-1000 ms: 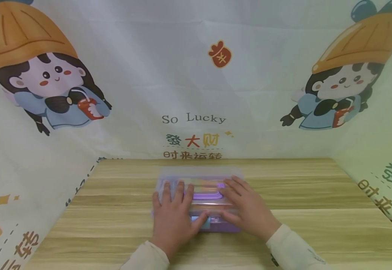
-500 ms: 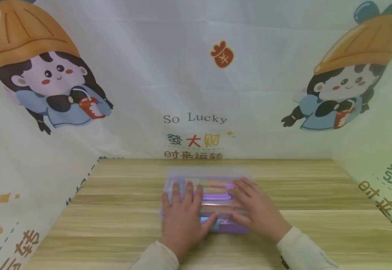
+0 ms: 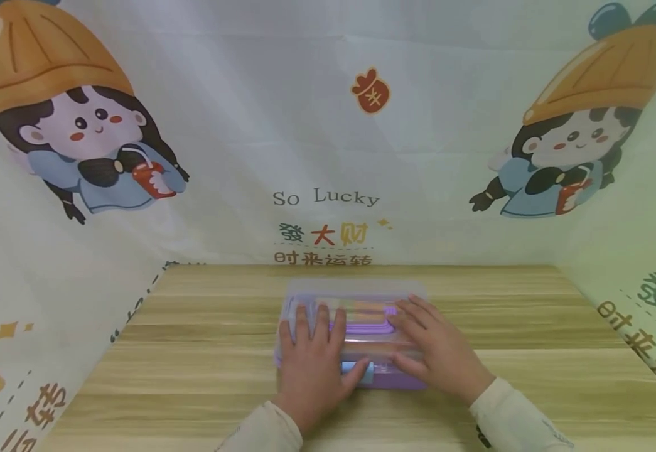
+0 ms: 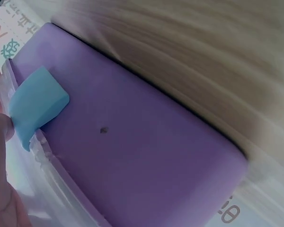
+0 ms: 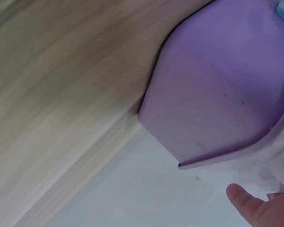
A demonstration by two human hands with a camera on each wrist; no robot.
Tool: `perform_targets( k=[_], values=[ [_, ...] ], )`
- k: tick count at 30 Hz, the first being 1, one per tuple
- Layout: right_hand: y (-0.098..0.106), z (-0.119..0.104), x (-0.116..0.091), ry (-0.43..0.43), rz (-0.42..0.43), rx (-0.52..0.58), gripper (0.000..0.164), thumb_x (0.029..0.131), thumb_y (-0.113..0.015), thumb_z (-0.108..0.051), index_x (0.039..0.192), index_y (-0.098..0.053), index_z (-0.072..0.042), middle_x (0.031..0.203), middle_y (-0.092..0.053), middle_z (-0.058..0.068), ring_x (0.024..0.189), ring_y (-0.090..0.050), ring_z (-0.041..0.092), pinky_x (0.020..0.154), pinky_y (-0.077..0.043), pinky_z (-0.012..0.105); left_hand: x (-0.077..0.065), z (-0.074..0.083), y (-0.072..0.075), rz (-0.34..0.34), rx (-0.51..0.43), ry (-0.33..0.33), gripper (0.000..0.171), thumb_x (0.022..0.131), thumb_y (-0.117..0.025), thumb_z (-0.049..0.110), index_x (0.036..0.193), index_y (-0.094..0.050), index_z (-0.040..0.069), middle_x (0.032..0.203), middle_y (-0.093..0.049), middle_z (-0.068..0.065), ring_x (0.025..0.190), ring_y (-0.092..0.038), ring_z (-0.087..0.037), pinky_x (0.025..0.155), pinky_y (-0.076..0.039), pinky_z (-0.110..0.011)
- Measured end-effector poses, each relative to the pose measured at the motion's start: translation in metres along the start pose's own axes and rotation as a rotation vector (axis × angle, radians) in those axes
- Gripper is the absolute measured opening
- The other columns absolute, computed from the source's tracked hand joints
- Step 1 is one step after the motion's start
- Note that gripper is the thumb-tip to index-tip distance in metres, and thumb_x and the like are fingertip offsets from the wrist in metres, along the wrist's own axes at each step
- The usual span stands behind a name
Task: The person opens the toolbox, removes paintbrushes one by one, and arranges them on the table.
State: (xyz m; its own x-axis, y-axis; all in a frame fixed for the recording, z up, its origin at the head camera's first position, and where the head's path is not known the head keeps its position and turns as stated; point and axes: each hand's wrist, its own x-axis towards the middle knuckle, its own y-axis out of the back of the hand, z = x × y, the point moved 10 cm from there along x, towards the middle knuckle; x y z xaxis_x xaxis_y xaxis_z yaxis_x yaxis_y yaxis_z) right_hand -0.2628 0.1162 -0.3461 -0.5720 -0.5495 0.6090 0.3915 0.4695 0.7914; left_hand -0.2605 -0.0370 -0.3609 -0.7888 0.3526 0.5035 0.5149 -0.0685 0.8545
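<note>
A purple plastic storage box [image 3: 401,380] with a clear lid [image 3: 356,287] stands on the table, lid down. A purple carry handle [image 3: 364,328] lies flat along the lid, and orange and greenish contents show through it. On the front a light blue latch [image 4: 40,101] overlaps the lid's edge. My left hand [image 3: 313,370] rests spread on the lid's left part, its thumb near the latch. Across the lid's right end lies my right hand [image 3: 446,351], fingers fairly straight. In the right wrist view a fingertip of the right hand [image 5: 262,208] shows beside the lid's edge.
The wood-grain table [image 3: 209,364] ends at the back against a printed cloth [image 3: 328,150]. More of that cloth hangs along both sides, with cartoon figures and lettering on it.
The box has slid to the right across the table with both hands on it, mostly in the first half second and slightly since. The hands keep the same pose on the lid.
</note>
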Motion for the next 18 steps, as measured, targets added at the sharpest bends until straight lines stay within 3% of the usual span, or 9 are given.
perform_targets(
  k=[10, 18],
  values=[
    [0.005, -0.014, 0.000, 0.034, 0.024, -0.146, 0.055, 0.093, -0.055, -0.049, 0.129, -0.064, -0.008, 0.131, -0.061, 0.015, 0.124, -0.052, 0.042, 0.097, -0.042, 0.064, -0.010, 0.001, 0.000, 0.018, 0.033, -0.207, 0.091, 0.081, -0.057, 0.074, 0.147, -0.044, 0.013, 0.144, -0.047, -0.023, 0.132, -0.038, -0.051, 0.101, -0.033, -0.069],
    [0.000, -0.035, 0.005, 0.067, 0.013, -0.288, 0.056, 0.086, -0.061, -0.048, 0.128, -0.063, -0.011, 0.129, -0.060, 0.015, 0.120, -0.054, 0.041, 0.092, -0.045, 0.066, -0.011, 0.002, 0.000, 0.057, 0.060, -0.243, 0.102, 0.071, -0.066, 0.077, 0.147, -0.044, 0.012, 0.141, -0.048, -0.024, 0.131, -0.039, -0.051, 0.100, -0.033, -0.069]
  ],
)
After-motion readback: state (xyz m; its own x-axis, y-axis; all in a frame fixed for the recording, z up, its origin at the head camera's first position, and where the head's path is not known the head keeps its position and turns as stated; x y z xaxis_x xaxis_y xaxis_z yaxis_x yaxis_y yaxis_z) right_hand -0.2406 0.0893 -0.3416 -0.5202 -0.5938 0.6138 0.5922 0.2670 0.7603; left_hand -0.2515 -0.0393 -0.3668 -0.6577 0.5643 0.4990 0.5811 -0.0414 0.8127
